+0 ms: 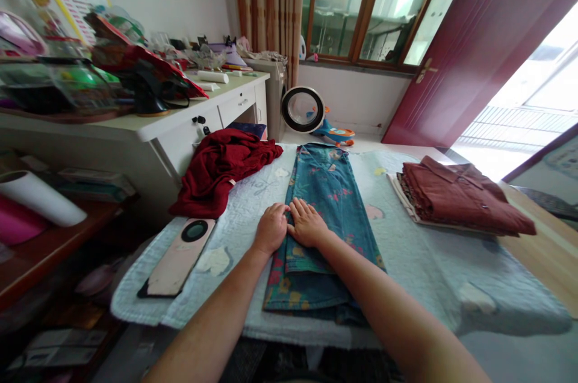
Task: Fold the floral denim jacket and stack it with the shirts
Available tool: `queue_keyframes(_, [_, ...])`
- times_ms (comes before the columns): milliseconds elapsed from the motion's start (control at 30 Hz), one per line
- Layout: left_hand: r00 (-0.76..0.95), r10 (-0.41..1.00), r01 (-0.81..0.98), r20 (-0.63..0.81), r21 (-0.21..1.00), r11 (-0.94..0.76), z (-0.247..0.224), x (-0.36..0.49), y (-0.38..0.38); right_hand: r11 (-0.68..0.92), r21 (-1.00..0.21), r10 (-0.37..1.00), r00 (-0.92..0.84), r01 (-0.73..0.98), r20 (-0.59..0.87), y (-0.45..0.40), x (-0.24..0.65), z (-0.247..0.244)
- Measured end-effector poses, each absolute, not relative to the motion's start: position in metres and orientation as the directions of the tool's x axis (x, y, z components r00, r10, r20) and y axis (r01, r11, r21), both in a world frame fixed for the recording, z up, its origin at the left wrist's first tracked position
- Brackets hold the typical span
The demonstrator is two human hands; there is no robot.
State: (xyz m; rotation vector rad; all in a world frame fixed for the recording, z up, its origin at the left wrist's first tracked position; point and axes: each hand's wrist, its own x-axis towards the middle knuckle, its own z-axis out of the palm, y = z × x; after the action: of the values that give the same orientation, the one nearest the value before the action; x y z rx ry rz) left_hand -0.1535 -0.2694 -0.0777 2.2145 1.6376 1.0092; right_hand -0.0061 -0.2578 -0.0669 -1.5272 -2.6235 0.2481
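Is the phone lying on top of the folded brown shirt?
No, the phone lies on the light blue quilt, across from the brown shirt.

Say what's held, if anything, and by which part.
The right hand rests on the jeans; whether the left hand grips their left edge can't be told.

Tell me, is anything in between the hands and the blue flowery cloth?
No, nothing I can see. The right hand lies on the blue flowery cloth, and the left hand is at its edge. The red cloth and phone lie off to the left.
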Motion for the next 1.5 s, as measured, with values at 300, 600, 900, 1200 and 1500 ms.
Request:
queue_keyframes(300, [0.204, 0.922, 0.794, 0.33, 0.495, -0.353, -0.077, -0.152, -0.272, 0.559, -0.188, 0.819, -0.573, 0.807, -0.022, -0.299, 0.005, -0.066])
queue_keyframes(600, [0.214, 0.922, 0.798, 0.323, 0.487, -0.356, -0.078, -0.151, -0.273, 0.602, -0.219, 0.78, -0.624, 0.768, -0.041, -0.325, 0.009, -0.06])
queue_keyframes(900, [0.25, 0.919, 0.822, 0.305, 0.435, -0.368, -0.076, -0.149, -0.278, 0.636, -0.331, 0.721, -0.69, 0.697, -0.067, -0.371, 0.017, -0.04])
queue_keyframes(1200, [0.311, 0.915, 0.855, 0.258, 0.343, -0.388, -0.081, -0.144, -0.288, 0.466, -0.421, 0.876, -0.473, 0.778, 0.095, -0.35, 0.052, -0.027])
queue_keyframes(1500, [0.282, 0.933, 0.912, 0.226, 0.239, -0.333, -0.068, -0.13, -0.302, 0.4, -0.264, 0.91, -0.415, 0.877, 0.002, -0.353, 0.058, -0.06])
